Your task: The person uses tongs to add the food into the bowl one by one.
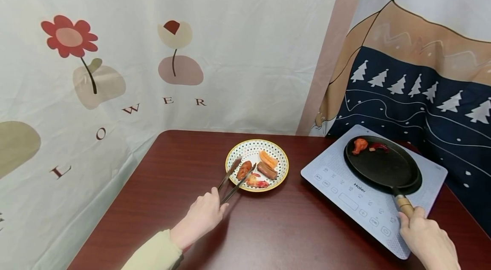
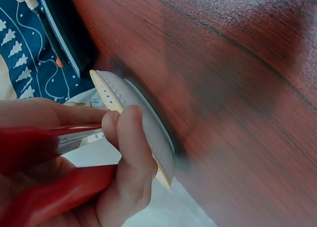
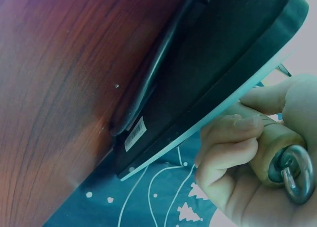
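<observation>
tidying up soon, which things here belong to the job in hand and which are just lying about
Seem part of the job:
tongs, in the left grip
plate
food on the plate
frying pan, its handle in the right grip
food in the pan
cooktop under the pan

Just surroundings:
table
printed cloth behind the table

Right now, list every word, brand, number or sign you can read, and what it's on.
"Haier": on the cooktop.
"L O W E R": spaced letters on the pale wall cloth; a mark at its left edge is cut off.
Other cooktop markings: too small to read.
Barcode sticker on the cooktop's dark casing: too blurred.
Marks on the wooden pan handle: unreadable.
</observation>
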Motion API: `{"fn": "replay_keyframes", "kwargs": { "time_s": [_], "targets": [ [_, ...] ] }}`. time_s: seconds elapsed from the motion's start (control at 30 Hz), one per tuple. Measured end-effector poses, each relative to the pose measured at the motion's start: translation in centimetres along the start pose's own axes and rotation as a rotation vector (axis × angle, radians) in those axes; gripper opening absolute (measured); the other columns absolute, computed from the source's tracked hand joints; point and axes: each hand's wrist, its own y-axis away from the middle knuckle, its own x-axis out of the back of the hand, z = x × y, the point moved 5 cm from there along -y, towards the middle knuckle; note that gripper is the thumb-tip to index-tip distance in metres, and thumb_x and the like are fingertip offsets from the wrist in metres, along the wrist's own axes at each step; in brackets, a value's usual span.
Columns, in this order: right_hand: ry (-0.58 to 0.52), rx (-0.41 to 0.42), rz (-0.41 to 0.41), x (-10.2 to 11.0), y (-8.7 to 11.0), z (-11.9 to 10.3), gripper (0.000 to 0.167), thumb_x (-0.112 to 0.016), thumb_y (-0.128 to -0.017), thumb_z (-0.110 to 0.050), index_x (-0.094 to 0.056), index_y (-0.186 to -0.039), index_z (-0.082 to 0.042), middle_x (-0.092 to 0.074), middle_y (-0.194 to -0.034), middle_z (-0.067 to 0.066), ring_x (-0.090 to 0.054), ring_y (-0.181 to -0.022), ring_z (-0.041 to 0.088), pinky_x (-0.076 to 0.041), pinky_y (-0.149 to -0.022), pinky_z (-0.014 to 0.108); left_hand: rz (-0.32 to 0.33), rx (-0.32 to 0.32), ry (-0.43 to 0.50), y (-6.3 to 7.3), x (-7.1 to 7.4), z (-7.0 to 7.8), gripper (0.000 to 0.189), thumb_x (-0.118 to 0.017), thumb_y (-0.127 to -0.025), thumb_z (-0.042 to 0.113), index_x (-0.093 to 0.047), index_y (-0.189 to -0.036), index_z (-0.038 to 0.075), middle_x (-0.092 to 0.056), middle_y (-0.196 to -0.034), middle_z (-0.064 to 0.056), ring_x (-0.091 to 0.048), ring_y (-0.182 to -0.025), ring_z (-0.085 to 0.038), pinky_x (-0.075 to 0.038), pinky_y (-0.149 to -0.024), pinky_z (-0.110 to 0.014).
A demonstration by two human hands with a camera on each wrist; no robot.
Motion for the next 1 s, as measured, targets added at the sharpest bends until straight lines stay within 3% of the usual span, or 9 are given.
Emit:
{"fn": "replay_keyframes", "kwargs": {
  "time_s": [0.5,0.83,1.0],
  "targets": [
    [0.0,-0.005,0.006,-0.05,-0.09,0.08,0.045,-0.038,-0.099,-0.027,-0.033,-0.104,0.017,-0.048,-0.07,0.021,-0.048,-0.061,0.027,-0.038,-0.055,0.036,0.072,-0.092,-0.045,-0.05,0.15,0.89,0.03,-0.071,-0.08,0.015,-0.044,-0.078,0.003,-0.055,-0.063,-0.013,-0.06,-0.054,-0.031,-0.044,-0.045,-0.04],
    [0.009,0.015,0.012,0.02,-0.16,0.12,0.045,-0.039,-0.099,-0.027,-0.033,-0.102,0.017,-0.051,-0.071,0.023,-0.051,-0.061,0.029,-0.04,-0.055,0.039,0.075,-0.068,-0.082,-0.42,0.04,0.55,0.03,-0.071,-0.081,0.016,-0.044,-0.078,0.002,-0.057,-0.064,-0.014,-0.061,-0.057,-0.033,-0.046,-0.048,-0.041],
    [0.01,0.021,0.011,0.04,-0.17,0.11,0.045,-0.038,-0.099,-0.028,-0.034,-0.101,0.017,-0.05,-0.07,0.023,-0.051,-0.061,0.028,-0.04,-0.054,0.039,0.109,-0.138,-0.092,-0.4,-0.16,0.83,0.027,-0.069,-0.081,0.011,-0.043,-0.079,0.003,-0.055,-0.062,-0.012,-0.059,-0.053,-0.031,-0.044,-0.045,-0.04]
  ]
}}
